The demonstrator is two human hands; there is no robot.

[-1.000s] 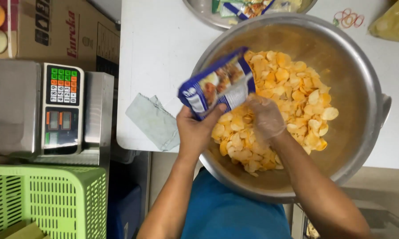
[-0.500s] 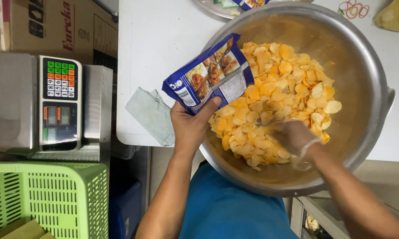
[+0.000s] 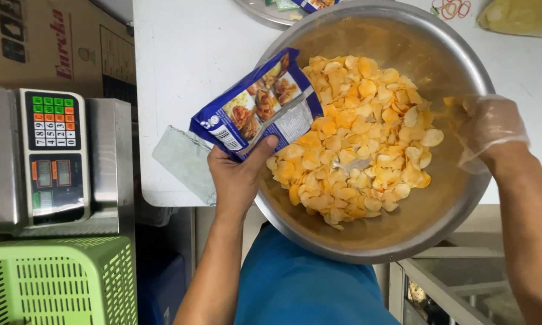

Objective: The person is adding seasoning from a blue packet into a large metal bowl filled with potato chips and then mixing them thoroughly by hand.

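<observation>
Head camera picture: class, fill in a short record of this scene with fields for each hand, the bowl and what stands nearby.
left hand: left hand grips a blue packet, tilted over the bowl's rim
right hand: right hand in a clear glove, at the bowl's right rim, holding nothing visible
bowl: large metal bowl holding a heap of yellow-orange chips
nearby: weighing scale, green crate, white table

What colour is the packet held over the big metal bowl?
The packet in the left hand is dark blue with food photos and a silver panel, seen in the head view.
</observation>
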